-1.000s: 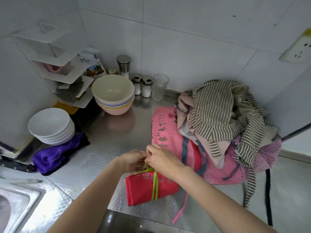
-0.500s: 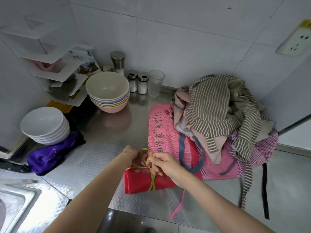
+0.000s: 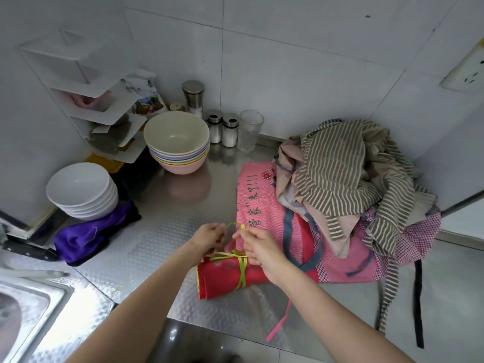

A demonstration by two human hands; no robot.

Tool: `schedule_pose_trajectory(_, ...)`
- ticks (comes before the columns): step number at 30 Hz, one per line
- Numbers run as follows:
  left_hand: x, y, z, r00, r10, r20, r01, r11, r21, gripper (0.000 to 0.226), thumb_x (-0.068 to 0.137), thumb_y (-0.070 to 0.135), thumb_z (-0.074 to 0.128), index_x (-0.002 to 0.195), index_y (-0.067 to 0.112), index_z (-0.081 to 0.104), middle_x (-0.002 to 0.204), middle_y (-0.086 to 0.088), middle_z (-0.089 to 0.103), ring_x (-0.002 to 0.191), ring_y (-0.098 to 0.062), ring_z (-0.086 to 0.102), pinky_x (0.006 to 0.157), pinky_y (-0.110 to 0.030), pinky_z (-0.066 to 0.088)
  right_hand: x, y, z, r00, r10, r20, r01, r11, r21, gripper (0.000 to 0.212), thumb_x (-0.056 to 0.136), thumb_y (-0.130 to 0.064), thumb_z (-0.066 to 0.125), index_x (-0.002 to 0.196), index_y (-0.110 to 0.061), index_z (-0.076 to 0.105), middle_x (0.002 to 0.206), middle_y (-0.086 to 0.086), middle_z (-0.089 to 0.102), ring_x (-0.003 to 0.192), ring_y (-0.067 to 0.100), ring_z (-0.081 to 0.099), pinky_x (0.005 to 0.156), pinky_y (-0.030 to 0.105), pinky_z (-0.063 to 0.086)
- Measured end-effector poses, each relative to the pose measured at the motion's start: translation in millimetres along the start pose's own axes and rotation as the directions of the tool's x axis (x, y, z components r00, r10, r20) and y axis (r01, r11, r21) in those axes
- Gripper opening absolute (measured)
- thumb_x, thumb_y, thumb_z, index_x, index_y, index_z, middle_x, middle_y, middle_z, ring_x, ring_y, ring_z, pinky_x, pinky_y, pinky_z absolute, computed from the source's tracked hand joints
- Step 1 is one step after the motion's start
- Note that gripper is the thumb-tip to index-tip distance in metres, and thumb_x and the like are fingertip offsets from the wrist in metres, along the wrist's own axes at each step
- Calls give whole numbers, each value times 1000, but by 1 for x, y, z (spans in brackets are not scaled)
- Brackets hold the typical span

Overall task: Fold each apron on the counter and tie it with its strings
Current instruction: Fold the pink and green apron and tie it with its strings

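Red folded apron (image 3: pixel 225 276) at the counter's (image 3: pixel 162 231) near edge, wrapped crosswise with yellow-green strings (image 3: pixel 242 271). Left hand (image 3: pixel 209 238) and right hand (image 3: pixel 258 246) each pinching a string end above the bundle, a loop raised between them. To finish well: pull both ends evenly, cinch the knot down against the fold, avoid dragging the bundle. One bundle in hand; a heap of unfolded aprons (image 3: pixel 348 184) just beside, number not countable; two bowl stacks; three shakers.

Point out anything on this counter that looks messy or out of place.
The unfolded aprons lie heaped in the right corner, with a black strap and a pink string dangling over the counter's front edge. Nothing looks spilled or damaged.
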State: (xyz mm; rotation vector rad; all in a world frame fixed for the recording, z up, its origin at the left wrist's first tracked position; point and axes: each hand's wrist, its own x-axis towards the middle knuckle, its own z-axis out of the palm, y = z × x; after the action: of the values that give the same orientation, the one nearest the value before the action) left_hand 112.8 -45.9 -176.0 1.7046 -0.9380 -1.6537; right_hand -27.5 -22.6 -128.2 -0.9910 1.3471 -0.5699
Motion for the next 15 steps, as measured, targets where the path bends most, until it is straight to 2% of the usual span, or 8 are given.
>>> schedule_pose_trajectory(3, -10, 9, 2, 966, 110, 234, -79, 988, -136, 36, 101, 23, 35, 68, 14, 45, 51, 5, 37, 37, -4, 23, 39, -18, 16, 13, 2, 5, 992, 81, -99, -77, 996, 48, 25, 100, -13, 36, 78, -15, 47, 54, -3, 30, 27, -2, 26, 30, 13, 18)
schedule_pose_trajectory(5, -14, 13, 2, 937, 155, 313, -120, 984, -128, 35, 101, 23, 35, 69, 14, 45, 52, 5, 38, 39, -3, 23, 39, -15, 18, 21, 0, 9, 988, 132, -85, -121, 985, 124, 23, 95, -11, 36, 74, -16, 43, 57, -2, 30, 30, 0, 23, 32, 15, 16)
schedule_pose_trajectory(7, -16, 13, 4, 938, 163, 304, -160, 986, -36, 34, 101, 22, 35, 69, 15, 45, 48, 9, 38, 38, -2, 25, 38, -14, 20, 23, -4, 11, 987, 162, -16, -154, 960, 236, 22, 87, -8, 36, 67, -16, 40, 58, -1, 29, 35, 3, 21, 37, 18, 15)
schedule_pose_trajectory(9, -16, 13, 5, 947, 162, 279, -188, 980, 70, 34, 101, 20, 36, 69, 15, 45, 41, 13, 36, 34, 0, 26, 36, -13, 21, 22, -6, 11, 987, 153, 43, -159, 948, 278, 21, 88, -8, 38, 67, -14, 40, 59, -2, 28, 39, 4, 22, 41, 20, 16)
schedule_pose_trajectory(12, -16, 12, 6, 950, 163, 266, -207, 967, 146, 35, 100, 20, 39, 67, 14, 46, 37, 13, 36, 32, 1, 27, 34, -12, 23, 25, 0, 11, 992, 129, 13, -128, 954, 272, 21, 98, -21, 44, 78, -13, 45, 59, -3, 30, 39, 3, 26, 39, 18, 19)
schedule_pose_trajectory(15, -18, 9, 0, 950, 174, 261, -236, 945, 228, 35, 97, 20, 47, 63, 16, 50, 50, 11, 46, 39, 1, 38, 44, -12, 34, 23, 3, 6, 998, 67, -21, -57, 944, 324, 27, 101, -16, 39, 82, -5, 53, 57, 0, 34, 36, 2, 33, 37, 16, 24)
